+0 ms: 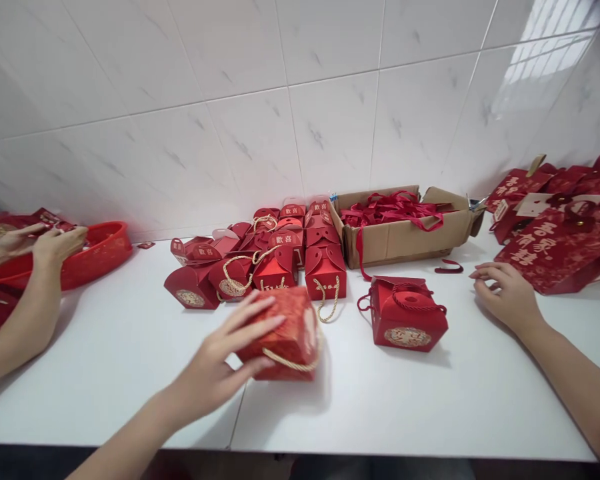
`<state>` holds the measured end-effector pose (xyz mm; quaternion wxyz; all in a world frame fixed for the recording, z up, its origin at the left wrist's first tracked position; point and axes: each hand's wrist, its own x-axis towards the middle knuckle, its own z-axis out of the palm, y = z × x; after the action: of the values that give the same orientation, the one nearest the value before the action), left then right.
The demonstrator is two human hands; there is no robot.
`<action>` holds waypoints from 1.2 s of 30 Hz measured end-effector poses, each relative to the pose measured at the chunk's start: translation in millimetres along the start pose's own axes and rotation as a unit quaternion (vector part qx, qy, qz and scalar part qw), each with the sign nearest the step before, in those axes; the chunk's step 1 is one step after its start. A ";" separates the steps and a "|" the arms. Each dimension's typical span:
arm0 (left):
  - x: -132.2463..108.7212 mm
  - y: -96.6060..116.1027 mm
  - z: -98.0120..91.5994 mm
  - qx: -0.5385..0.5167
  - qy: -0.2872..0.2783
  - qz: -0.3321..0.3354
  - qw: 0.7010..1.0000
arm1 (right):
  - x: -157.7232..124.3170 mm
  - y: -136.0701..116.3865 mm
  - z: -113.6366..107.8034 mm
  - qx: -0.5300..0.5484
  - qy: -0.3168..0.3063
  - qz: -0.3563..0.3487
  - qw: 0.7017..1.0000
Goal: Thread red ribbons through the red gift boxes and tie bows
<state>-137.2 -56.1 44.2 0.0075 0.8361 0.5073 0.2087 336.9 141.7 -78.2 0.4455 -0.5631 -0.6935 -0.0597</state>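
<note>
My left hand (225,363) has its fingers spread over a red gift box (293,327) with a gold rope handle, tilted at the middle of the table; the box is a little blurred. Flat on the table to the right lies my right hand (505,293), fingers slightly bent and apart, holding nothing. Close to its fingertips is a short dark red ribbon piece (449,269). Between my hands stands another red gift box (409,317) with dark red cord handles and a pale round emblem on its front.
Several red gift boxes (325,267) stand in rows near the tiled wall. Beside them, a cardboard box (405,243) holds red ribbons. Red patterned gift bags (555,247) are stacked at right. At far left, another person's hands (55,243) work over a red basin (107,250).
</note>
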 end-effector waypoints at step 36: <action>-21.1 -81.9 2.6 0.087 -0.004 -0.029 0.996 | -0.3 -5.2 -3.5 0.022 -0.018 -0.008 1.000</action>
<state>-213.9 -33.9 16.2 -0.0577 0.8194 0.5473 0.1603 334.5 137.5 -74.1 0.4445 -0.5488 -0.7070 -0.0375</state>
